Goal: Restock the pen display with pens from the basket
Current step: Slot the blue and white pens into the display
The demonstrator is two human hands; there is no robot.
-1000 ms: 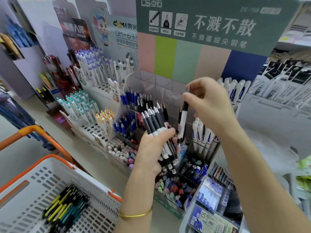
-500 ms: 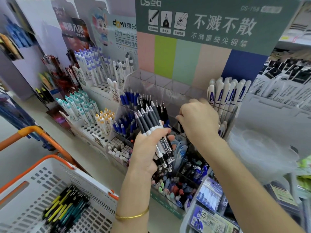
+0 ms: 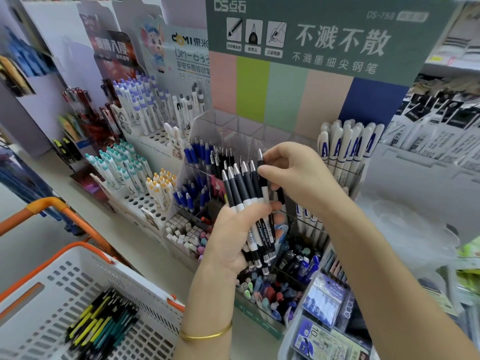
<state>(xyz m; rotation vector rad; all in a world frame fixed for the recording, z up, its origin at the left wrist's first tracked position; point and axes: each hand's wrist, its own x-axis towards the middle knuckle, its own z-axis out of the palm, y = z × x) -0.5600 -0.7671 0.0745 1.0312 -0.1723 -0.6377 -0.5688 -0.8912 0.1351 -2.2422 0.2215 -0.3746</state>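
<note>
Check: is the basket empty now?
No: the basket holds a cluster of yellow, green and black pens lying on its bottom.

A bundle of pens (image 3: 249, 203) sits in the left hand (image 3: 231, 237), in front of the pen display (image 3: 259, 141); the right hand (image 3: 293, 175) touches its top. The basket (image 3: 145, 284) stands lower left, loose pens (image 3: 101, 320) lying inside.

Reading "DS点石", "DS-758", "不溅不散" and "不溅墨细尖钢笔" on the green header sign (image 3: 324, 35); "dOMI東米" on the white cartoon display card (image 3: 179, 48); "10" on a packet (image 3: 315, 333).
</note>
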